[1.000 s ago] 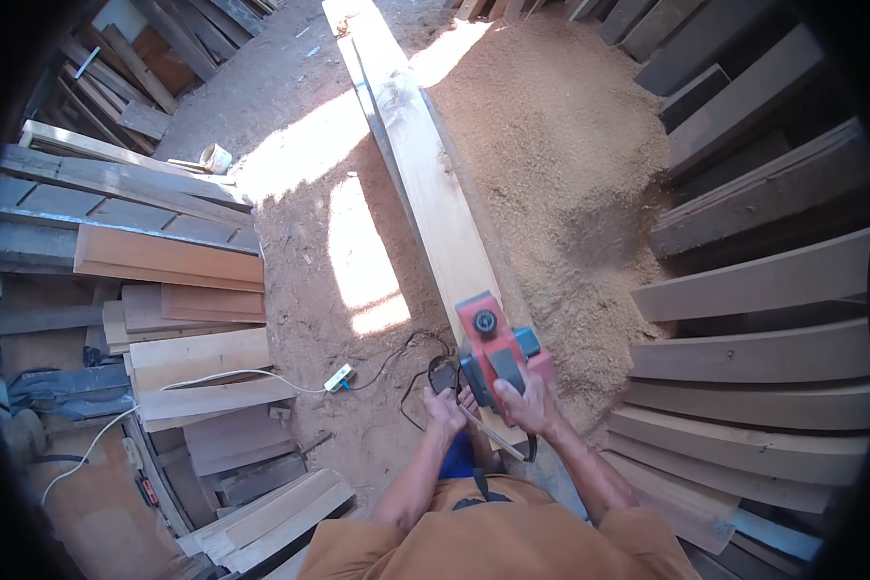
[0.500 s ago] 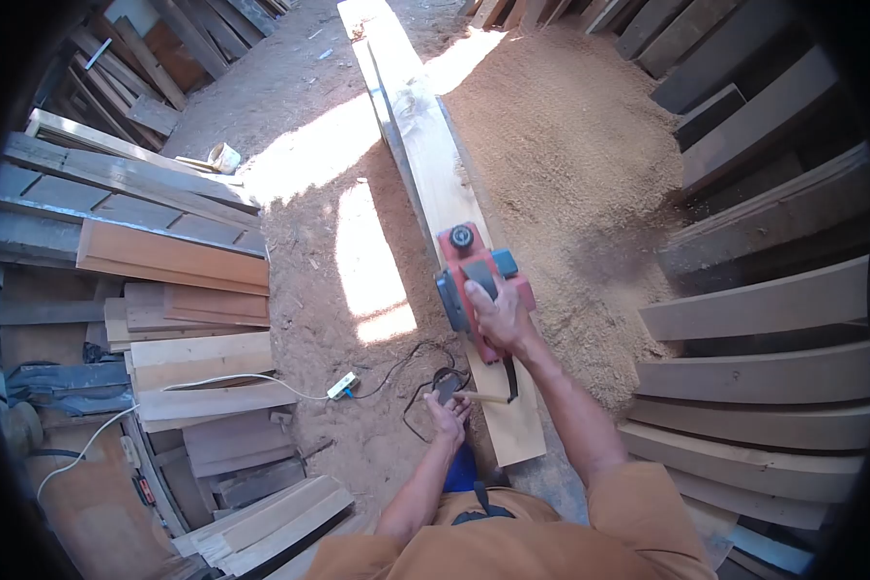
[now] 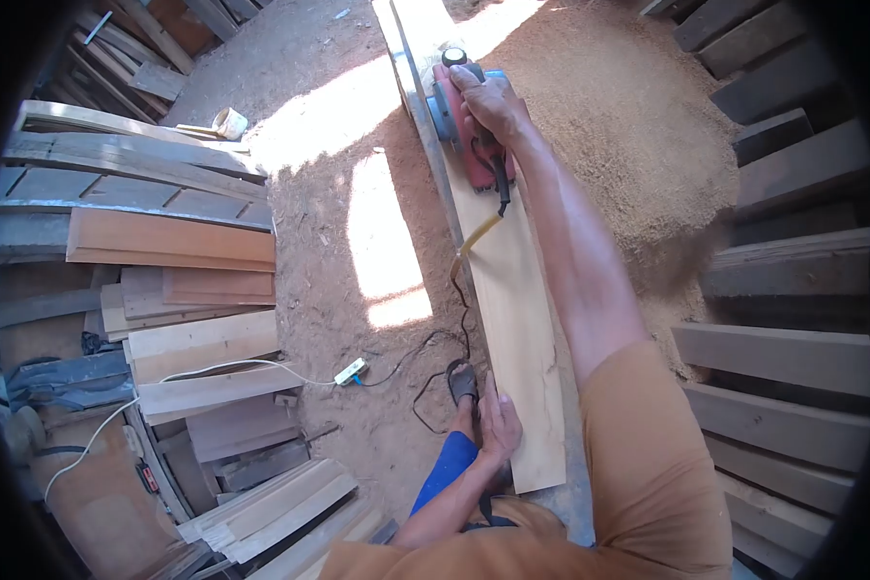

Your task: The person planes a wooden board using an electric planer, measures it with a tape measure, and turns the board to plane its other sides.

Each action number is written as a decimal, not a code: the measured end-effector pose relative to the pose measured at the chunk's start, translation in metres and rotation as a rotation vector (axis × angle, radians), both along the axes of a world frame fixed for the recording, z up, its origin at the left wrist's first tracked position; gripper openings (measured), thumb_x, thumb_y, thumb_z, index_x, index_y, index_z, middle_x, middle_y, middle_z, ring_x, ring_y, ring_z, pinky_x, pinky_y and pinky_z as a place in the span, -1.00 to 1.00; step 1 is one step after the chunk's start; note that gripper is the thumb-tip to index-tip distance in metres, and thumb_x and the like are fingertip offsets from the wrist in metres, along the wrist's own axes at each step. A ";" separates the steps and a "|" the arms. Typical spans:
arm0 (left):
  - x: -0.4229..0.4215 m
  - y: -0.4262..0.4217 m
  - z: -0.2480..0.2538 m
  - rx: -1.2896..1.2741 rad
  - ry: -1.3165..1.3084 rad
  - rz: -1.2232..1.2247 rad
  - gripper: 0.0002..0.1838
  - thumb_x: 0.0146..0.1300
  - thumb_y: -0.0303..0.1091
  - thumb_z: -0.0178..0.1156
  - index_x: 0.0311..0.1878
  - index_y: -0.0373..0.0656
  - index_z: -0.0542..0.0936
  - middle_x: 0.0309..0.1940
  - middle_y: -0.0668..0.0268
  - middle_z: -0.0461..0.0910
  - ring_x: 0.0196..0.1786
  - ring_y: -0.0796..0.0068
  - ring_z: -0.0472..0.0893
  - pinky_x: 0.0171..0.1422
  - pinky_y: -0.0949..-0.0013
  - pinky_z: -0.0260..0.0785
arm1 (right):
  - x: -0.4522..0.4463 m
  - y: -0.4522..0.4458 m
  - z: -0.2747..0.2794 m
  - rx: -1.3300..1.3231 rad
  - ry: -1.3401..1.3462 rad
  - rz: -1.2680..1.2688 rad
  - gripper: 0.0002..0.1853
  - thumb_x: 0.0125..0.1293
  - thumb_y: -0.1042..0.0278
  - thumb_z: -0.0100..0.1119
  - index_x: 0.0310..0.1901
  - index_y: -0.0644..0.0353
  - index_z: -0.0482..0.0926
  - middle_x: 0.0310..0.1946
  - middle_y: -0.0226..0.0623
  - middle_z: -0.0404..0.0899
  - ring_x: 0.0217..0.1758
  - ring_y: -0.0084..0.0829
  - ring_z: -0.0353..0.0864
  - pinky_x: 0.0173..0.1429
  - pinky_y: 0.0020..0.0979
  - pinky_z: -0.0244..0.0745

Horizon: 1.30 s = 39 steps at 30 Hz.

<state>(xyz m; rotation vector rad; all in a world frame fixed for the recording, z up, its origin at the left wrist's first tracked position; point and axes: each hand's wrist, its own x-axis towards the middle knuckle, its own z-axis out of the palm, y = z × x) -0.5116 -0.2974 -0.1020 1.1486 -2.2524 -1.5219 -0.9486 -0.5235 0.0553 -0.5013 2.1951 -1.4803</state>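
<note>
A long pale wooden board [image 3: 509, 319] runs away from me down the middle of the view. On its far part rests a red electric planer [image 3: 478, 155] with a dark knob at its front. My right hand [image 3: 493, 108] is wrapped round the planer's handle, arm stretched forward. From the planer's rear a power cord [image 3: 481, 232], yellow along one stretch, trails over the board's left edge to the ground. My left hand [image 3: 498, 425] lies along the near left edge of the board, fingers stretched out and pointing forward, holding nothing.
Sawdust and shavings [image 3: 619, 145] heap up right of the board. Stacked planks [image 3: 783, 358] line the right side, and more boards [image 3: 203, 333] lie at the left. A white power strip [image 3: 351, 371] sits on the ground. My sandalled foot [image 3: 462, 383] stands near the cord.
My right hand has pushed the planer forward along the board, the cord trailing behind. My left hand has moved from beside the cord to the board's near edge.
</note>
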 end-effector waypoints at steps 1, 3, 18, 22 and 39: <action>-0.002 0.001 0.002 -0.036 0.039 -0.004 -0.37 0.61 -0.15 -0.22 0.57 -0.38 0.15 0.24 -0.33 0.45 0.22 -0.24 0.47 0.39 -0.05 0.25 | 0.006 0.006 0.003 -0.010 -0.016 -0.007 -0.26 0.36 -0.50 0.08 -0.43 0.19 0.65 -0.60 -0.33 0.60 -0.57 -0.48 0.59 -0.42 -0.38 0.50; 0.000 -0.001 0.002 0.097 -0.049 -0.032 -0.38 0.62 -0.14 -0.34 0.56 -0.39 0.15 0.35 -0.25 0.41 0.39 -0.24 0.42 0.50 -0.05 0.19 | 0.025 0.026 0.010 0.011 -0.143 0.007 -0.26 0.36 -0.49 0.08 -0.43 0.20 0.66 -0.62 -0.34 0.59 -0.59 -0.48 0.58 -0.44 -0.39 0.49; 0.080 -0.024 -0.029 1.453 0.094 0.786 -0.01 0.40 0.57 -0.45 0.70 0.21 -0.35 0.40 -0.21 0.34 0.32 -0.18 0.47 0.38 -0.22 0.32 | 0.348 0.366 -0.002 0.007 -0.254 0.052 -0.39 0.38 -0.13 0.15 0.15 0.33 0.55 -0.12 0.02 0.68 -0.04 -0.11 0.69 0.14 -0.18 0.54; 0.145 0.027 -0.030 1.444 -0.154 0.417 -0.07 0.42 0.55 -0.52 0.71 0.25 -0.24 0.32 -0.20 0.40 0.23 -0.14 0.52 0.29 -0.15 0.40 | 0.455 0.474 0.001 0.102 -0.340 0.036 -0.36 0.36 -0.17 0.16 0.16 0.31 0.55 -0.12 0.05 0.66 -0.03 -0.07 0.68 0.14 -0.17 0.53; 0.174 -0.026 -0.057 1.061 -0.012 0.370 -0.23 0.56 0.37 -0.34 0.28 -0.18 0.44 -0.14 0.15 0.66 -0.13 0.26 0.64 0.06 0.17 0.51 | 0.266 0.288 -0.025 -0.008 -0.152 0.025 -0.12 0.40 -0.25 0.13 0.41 0.43 0.23 -0.10 0.17 0.63 -0.03 -0.07 0.66 0.09 -0.21 0.53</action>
